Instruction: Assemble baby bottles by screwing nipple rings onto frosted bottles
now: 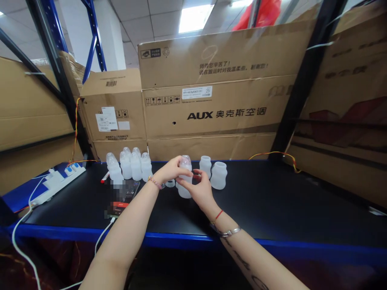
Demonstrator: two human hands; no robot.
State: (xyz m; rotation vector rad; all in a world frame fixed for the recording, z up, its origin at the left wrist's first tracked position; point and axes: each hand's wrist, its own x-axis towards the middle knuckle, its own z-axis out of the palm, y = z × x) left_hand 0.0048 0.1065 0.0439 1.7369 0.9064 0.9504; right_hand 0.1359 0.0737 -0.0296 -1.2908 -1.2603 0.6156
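A translucent white plastic bottle (184, 177) stands on the black mat (266, 201) between my hands. My left hand (169, 170) is closed over its cap at the top. My right hand (199, 189) grips the bottle's body from the right side. Two open bottles without caps (218, 175) stand just right of my hands. Several capped bottles (128, 165) are grouped to the left. A small clear ring or cap (170, 183) lies on the mat beside the held bottle.
A phone (125, 194) on a white cable lies left of my hands. A white power strip (59, 180) and a red-tipped pen (105, 177) sit at the far left. Cardboard boxes (211, 108) line the back of the shelf.
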